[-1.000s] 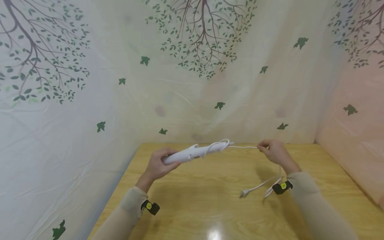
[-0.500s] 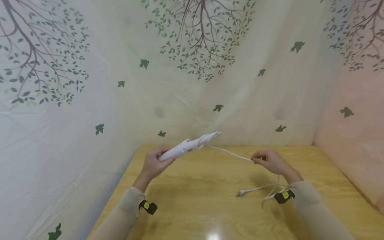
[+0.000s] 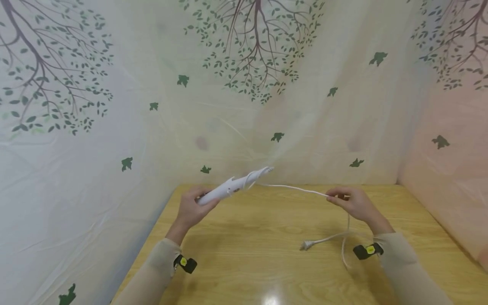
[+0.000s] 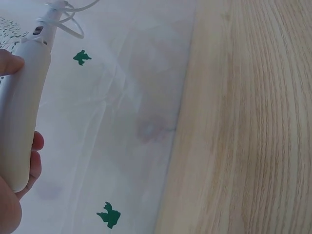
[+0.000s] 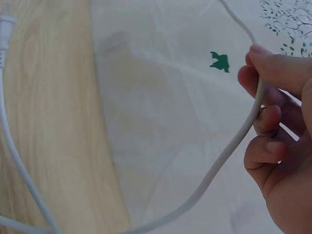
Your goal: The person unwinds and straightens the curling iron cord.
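In the head view my left hand (image 3: 192, 207) grips the thick end of a long white wand-shaped appliance (image 3: 215, 192), which looks like a hair styling iron. It is held above the table, its narrow end tilted up and to the right. A white power cord (image 3: 289, 187) winds round that narrow part. My right hand (image 3: 354, 203) pinches the cord between thumb and fingertips, off to the right. The left wrist view shows the iron's smooth body (image 4: 22, 112) and a small dark switch (image 4: 38, 30). Below the right hand the cord hangs down to its plug (image 3: 306, 245).
A wooden table (image 3: 244, 262) lies beneath both hands. Behind it and at the sides hangs a pale curtain (image 3: 236, 127) printed with trees and green birds. Each wrist wears a black camera, such as the right wrist camera (image 3: 367, 251).
The iron has shifted left and its narrow end has tilted upward. My right hand first dipped left, then moved back to the right with the cord. More cord now runs between the hands.
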The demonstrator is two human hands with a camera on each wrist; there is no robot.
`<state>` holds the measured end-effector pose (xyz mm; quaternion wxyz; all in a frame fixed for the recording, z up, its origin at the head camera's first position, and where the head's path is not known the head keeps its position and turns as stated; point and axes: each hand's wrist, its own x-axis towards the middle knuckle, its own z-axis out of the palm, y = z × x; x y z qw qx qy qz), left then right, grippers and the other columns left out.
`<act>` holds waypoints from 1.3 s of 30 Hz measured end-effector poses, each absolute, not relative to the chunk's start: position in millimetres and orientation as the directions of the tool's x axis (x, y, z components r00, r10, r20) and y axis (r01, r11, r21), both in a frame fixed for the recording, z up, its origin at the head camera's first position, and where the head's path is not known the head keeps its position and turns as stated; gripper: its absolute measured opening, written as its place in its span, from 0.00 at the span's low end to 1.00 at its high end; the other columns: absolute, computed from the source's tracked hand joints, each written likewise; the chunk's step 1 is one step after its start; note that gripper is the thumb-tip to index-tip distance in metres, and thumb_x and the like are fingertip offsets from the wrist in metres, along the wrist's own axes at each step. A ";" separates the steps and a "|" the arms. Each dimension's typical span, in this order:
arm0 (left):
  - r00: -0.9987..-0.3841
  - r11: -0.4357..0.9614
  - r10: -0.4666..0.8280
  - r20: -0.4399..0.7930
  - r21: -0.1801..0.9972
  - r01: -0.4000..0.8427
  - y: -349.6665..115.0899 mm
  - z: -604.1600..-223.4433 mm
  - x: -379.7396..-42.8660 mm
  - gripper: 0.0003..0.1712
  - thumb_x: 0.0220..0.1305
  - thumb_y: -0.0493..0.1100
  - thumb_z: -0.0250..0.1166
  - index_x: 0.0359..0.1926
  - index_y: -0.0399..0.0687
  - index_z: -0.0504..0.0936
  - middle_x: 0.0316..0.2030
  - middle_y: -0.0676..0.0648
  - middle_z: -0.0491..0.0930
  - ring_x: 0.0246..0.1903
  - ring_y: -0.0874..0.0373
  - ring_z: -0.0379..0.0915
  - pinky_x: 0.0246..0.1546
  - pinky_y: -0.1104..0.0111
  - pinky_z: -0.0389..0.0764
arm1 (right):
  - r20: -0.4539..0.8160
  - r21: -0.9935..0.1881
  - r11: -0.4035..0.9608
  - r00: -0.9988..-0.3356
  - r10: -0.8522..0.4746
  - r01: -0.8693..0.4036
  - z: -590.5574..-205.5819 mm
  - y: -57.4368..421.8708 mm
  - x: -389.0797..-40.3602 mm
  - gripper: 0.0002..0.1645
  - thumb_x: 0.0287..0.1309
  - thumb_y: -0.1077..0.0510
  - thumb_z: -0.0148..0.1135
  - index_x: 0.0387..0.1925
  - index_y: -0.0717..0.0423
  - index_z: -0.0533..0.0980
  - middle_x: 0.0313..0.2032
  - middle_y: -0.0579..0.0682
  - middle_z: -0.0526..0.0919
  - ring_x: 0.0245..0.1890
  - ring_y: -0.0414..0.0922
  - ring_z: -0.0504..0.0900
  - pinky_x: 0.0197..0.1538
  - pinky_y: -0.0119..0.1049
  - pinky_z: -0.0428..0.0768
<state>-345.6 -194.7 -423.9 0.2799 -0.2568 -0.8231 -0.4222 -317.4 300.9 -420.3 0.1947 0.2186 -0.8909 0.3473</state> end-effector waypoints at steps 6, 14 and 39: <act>-0.722 0.525 0.194 0.664 0.552 0.648 -196.3 -427.5 -343.7 0.15 0.50 0.43 0.76 0.40 0.47 0.86 0.36 0.49 0.85 0.35 0.56 0.79 0.33 0.63 0.80 | 0.643 -0.505 0.603 -0.735 -0.215 -0.618 -402.4 298.3 -312.1 0.08 0.55 0.68 0.67 0.35 0.53 0.84 0.31 0.45 0.81 0.23 0.35 0.68 0.22 0.28 0.68; -0.698 0.522 0.209 0.685 0.525 0.672 -197.4 -426.1 -343.1 0.15 0.49 0.42 0.76 0.40 0.46 0.86 0.35 0.48 0.85 0.33 0.57 0.79 0.31 0.64 0.80 | 0.752 -0.456 0.563 -0.637 -0.170 -0.689 -352.3 281.8 -286.3 0.08 0.53 0.77 0.63 0.34 0.67 0.82 0.31 0.46 0.82 0.26 0.30 0.74 0.32 0.18 0.74; -0.625 0.378 0.462 0.629 0.497 0.781 -202.4 -435.1 -334.2 0.15 0.51 0.45 0.76 0.41 0.53 0.86 0.37 0.52 0.85 0.35 0.60 0.78 0.34 0.66 0.79 | 0.739 -0.582 0.692 -0.633 0.231 -0.427 -357.9 321.7 -327.2 0.09 0.58 0.58 0.68 0.33 0.62 0.85 0.16 0.31 0.75 0.11 0.30 0.64 0.14 0.26 0.61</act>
